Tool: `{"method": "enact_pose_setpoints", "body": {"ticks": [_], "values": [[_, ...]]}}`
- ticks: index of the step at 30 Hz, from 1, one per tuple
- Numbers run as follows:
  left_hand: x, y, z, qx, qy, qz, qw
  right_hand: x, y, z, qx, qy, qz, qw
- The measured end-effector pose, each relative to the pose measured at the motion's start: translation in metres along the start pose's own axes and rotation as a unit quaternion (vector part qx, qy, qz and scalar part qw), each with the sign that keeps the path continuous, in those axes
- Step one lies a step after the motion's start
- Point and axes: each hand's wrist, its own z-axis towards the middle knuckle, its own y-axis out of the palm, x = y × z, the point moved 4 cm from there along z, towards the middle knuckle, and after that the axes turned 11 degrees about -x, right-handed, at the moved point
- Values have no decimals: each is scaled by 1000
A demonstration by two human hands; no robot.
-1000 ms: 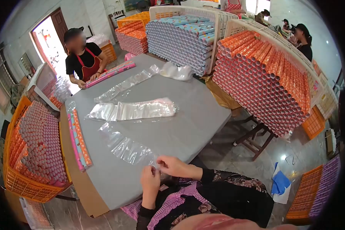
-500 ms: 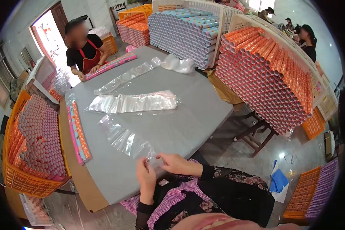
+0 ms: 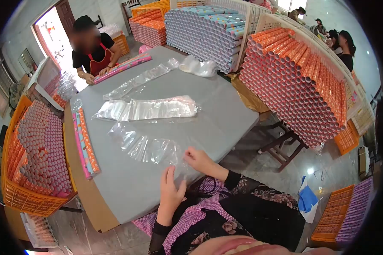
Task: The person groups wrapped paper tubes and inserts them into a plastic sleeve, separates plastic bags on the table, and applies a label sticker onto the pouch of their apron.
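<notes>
Near the front edge of the grey table (image 3: 191, 136), my left hand (image 3: 171, 193) is raised with its fingers and thumb apart, holding nothing visible. My right hand (image 3: 202, 162) is just to its right, its fingers bent together at the end of a fan of clear plastic bags (image 3: 147, 146); whether it pinches a bag edge is too small to tell. Behind the fan lies a thick stack of clear bags (image 3: 161, 108). Farther back are a strip of clear bags (image 3: 140, 79) and a bunched clear bag (image 3: 198, 67). Several patterned rolls (image 3: 86, 142) lie along the left edge.
Across the table a person in a red apron (image 3: 100, 59) touches pink rolls (image 3: 123, 68). Crates of orange rolls (image 3: 293, 80) and blue rolls (image 3: 200, 36) stand behind. An orange crate (image 3: 38, 204) is at the left, a dark stool (image 3: 285, 146) at the right.
My hands have moved apart. My left hand's fingers have opened, and my right hand has shifted up and right. The near end of the bag fan has spread to the right.
</notes>
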Motion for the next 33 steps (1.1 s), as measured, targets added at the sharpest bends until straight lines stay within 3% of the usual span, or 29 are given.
{"method": "enact_pose_setpoints", "body": {"ticks": [2,8,12,14,18,20,22,26,27,29,32,33], "values": [[-7,0,-2,16,-20,6,1000,15,2,14,-18,60,183,981],[-16,-2,-6,38,-56,-28,997,33,-9,67,30,42,228,972],[-18,-3,-9,42,-55,-28,997,47,-19,96,66,4,205,977],[-20,-4,-10,43,-63,-14,997,47,-29,98,86,46,81,992],[-30,-11,-15,81,-46,8,996,27,-48,81,32,-10,65,997],[-35,-16,-15,78,-74,-13,994,26,-63,64,32,22,-20,999],[-37,-26,-14,87,-85,-30,992,52,-67,50,59,19,11,998],[-32,-76,2,83,-69,-59,992,98,-75,24,130,60,105,984],[-24,-94,8,91,-68,-69,991,107,-72,22,121,52,104,986],[-3,-135,23,103,-49,-80,990,124,-70,19,195,17,157,968],[63,-192,46,131,4,-103,986,124,-67,21,231,46,138,962],[86,-208,54,128,60,-87,986,117,-67,20,222,39,135,965]]}}
